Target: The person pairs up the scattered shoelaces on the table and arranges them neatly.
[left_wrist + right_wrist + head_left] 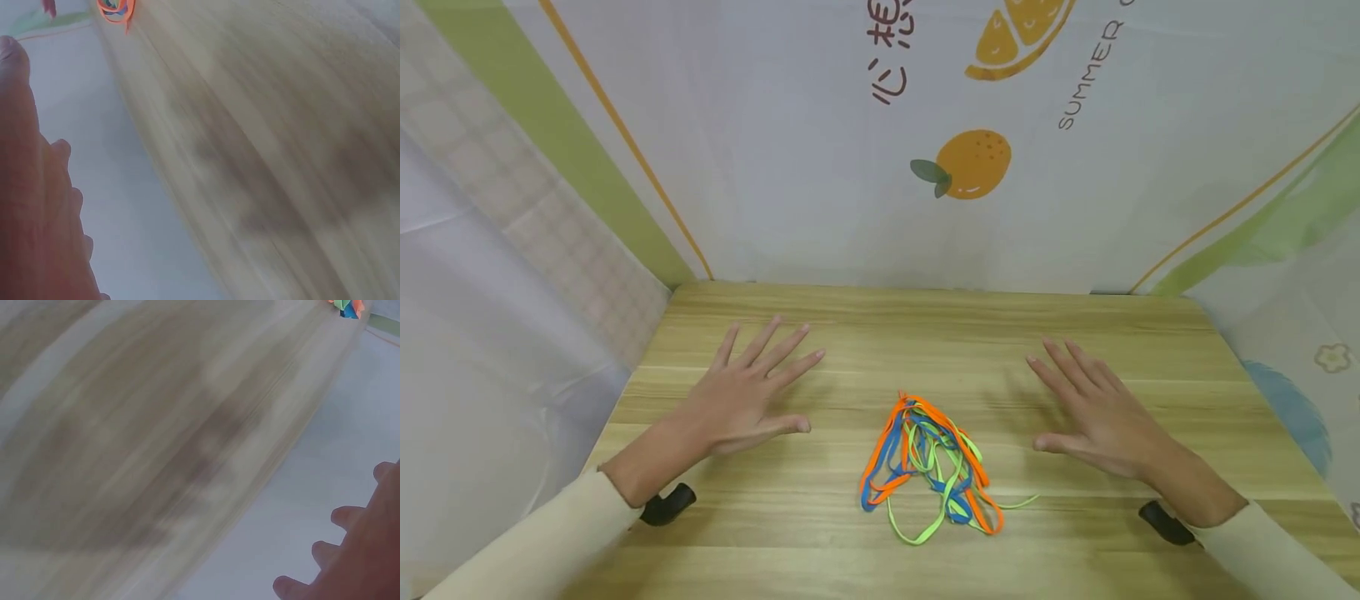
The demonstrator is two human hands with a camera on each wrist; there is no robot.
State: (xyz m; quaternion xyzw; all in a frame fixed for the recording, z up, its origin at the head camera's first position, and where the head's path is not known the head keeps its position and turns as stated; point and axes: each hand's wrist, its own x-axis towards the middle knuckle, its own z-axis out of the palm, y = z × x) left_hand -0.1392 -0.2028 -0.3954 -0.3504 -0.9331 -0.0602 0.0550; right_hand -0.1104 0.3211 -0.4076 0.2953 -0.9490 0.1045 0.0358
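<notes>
A loose tangle of flat orange, blue and lime-green laces lies on the wooden table, knotted together at its far tip. To its left my left hand is held palm down over the wood, fingers spread and straight, holding nothing. On the other side my right hand hovers the same way, thumb toward the laces. Both hands are apart from the tangle. In the left wrist view the laces show at the top edge, and in the right wrist view a bit of the laces shows in the top corner.
The wooden table ends at a white printed cloth hanging behind it, with an orange fruit picture. More cloth hangs along the left and right sides. A black wrist mount sits under each sleeve's cuff.
</notes>
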